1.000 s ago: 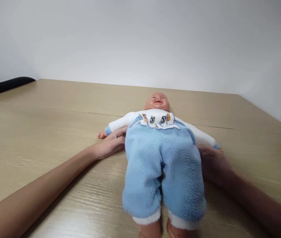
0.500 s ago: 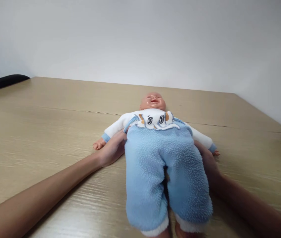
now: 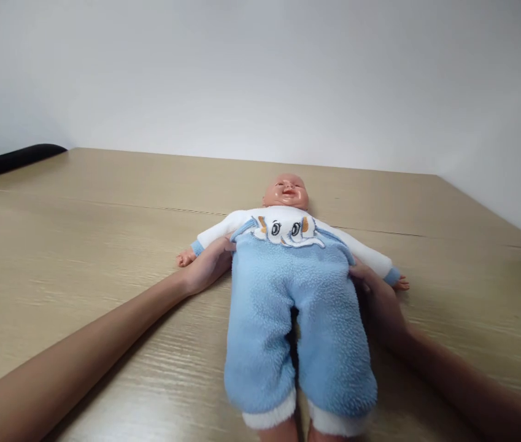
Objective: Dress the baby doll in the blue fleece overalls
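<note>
A baby doll [image 3: 286, 190] lies on its back on the wooden table [image 3: 80, 233], head away from me, feet toward me. It wears fluffy light blue dungarees [image 3: 297, 307] over a white top with an elephant picture on the chest. My left hand [image 3: 207, 267] grips the dungarees at the doll's left-side waist, beside its outstretched arm. My right hand [image 3: 375, 294] holds the other side of the waist, fingers curled into the fabric and partly hidden by it.
A white wall rises behind the table. A black curved object [image 3: 11, 158], perhaps a chair back, shows at the far left edge. A seam runs across the tabletop behind the doll's arms.
The doll and both hands have shifted slightly; the dungarees sit a little farther from me than half a second ago, and my right hand is more visible at the waist.
</note>
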